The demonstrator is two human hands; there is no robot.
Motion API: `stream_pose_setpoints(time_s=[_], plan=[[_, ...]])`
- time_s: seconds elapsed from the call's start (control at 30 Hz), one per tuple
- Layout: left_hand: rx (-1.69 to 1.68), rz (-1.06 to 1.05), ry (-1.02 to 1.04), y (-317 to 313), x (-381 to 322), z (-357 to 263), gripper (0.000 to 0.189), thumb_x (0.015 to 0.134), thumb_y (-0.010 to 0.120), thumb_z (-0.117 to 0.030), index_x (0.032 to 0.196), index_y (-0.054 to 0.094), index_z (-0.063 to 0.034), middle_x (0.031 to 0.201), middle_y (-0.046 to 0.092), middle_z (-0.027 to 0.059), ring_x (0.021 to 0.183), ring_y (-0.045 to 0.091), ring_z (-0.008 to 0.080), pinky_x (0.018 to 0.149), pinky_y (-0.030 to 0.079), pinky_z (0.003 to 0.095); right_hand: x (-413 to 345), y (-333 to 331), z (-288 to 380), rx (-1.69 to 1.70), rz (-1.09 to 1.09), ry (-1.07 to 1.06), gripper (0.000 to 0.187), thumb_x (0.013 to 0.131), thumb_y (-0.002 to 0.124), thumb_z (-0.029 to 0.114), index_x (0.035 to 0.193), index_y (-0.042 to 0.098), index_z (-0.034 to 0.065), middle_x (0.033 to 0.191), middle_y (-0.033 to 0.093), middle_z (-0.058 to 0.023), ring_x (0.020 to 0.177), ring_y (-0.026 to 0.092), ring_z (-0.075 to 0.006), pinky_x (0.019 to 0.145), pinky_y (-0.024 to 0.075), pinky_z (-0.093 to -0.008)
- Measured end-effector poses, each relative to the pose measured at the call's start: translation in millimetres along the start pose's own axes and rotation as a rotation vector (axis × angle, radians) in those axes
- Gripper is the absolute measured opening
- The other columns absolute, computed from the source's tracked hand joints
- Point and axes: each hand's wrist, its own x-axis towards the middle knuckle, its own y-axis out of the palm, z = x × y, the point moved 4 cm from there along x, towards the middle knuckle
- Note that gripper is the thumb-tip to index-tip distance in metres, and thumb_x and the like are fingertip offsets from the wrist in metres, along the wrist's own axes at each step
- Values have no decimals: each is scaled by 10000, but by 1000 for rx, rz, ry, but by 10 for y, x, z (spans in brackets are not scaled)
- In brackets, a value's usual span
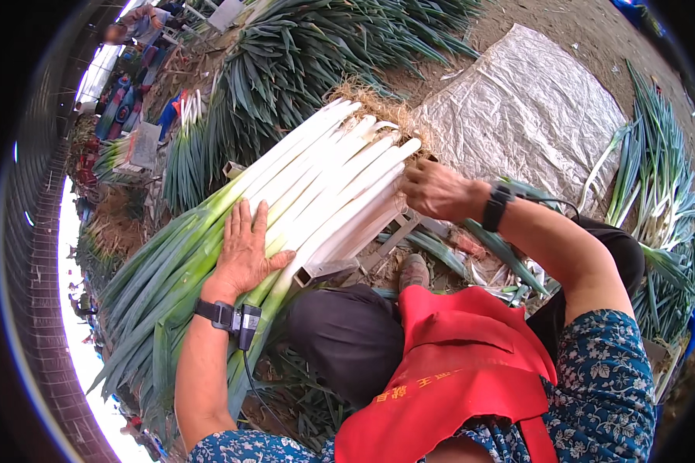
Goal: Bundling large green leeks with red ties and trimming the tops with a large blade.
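Observation:
A thick bundle of long green onions [324, 168] lies slantwise before me, white stalks toward the upper right and green leaves toward the lower left. Fibrous roots [376, 104] fringe its upper end. My left hand [246, 252] rests flat across the stalks where white turns to green, its fingers spread. At the lower root-end corner, my right hand [434, 188] has its fingers curled; whether they pinch anything is hidden. Beneath the bundle, a metal stand [327, 271] shows its square-tube end.
A large heap of green onions [301, 63] lies beyond the bundle. Right of it a wrinkled whitish sheet [515, 110] covers soil. More onions [660, 185] lie at far right. Loose leaves [501, 254] litter the ground near my shoe [413, 272]. Another person [142, 26] is at upper left.

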Motion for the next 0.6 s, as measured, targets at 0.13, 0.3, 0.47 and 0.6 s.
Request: stream_pose_setpoints(time_s=[0.13, 0.3, 0.47, 0.6], plan=[[10, 2, -5, 40, -27, 8, 1111, 791, 502, -766, 1530, 149, -16, 1541, 110, 343, 1456, 66, 457, 1190, 70, 503, -641, 261, 361, 244, 600, 138, 122, 812, 585, 125, 693, 590, 97, 740, 551, -73, 671, 569, -252, 586, 476, -395], [3, 3, 12, 28, -52, 18, 1096, 806, 482, -764, 1530, 145, -14, 1541, 107, 343, 1455, 65, 460, 1188, 69, 505, -205, -290, 226, 449, 60, 339, 151, 761, 565, 69, 897, 613, 26, 826, 601, -123, 791, 632, -292, 646, 503, -426], [-24, 20, 21, 15, -12, 13, 1063, 829, 474, -745, 1536, 131, -29, 1545, 98, 341, 1460, 60, 451, 1190, 64, 493, 401, -450, 164, -70, -401, 127, 246, 716, 584, 195, 904, 593, 38, 859, 514, -64, 803, 537, -214, 734, 423, -360], [-13, 33, 24, 38, -7, 57, 1046, 843, 469, -732, 1542, 107, -44, 1552, 80, 333, 1466, 42, 438, 1193, 50, 485, 395, -308, 95, -17, -459, 1, 192, 661, 587, 201, 791, 591, 60, 820, 516, -58, 762, 536, -196, 686, 422, -366]])
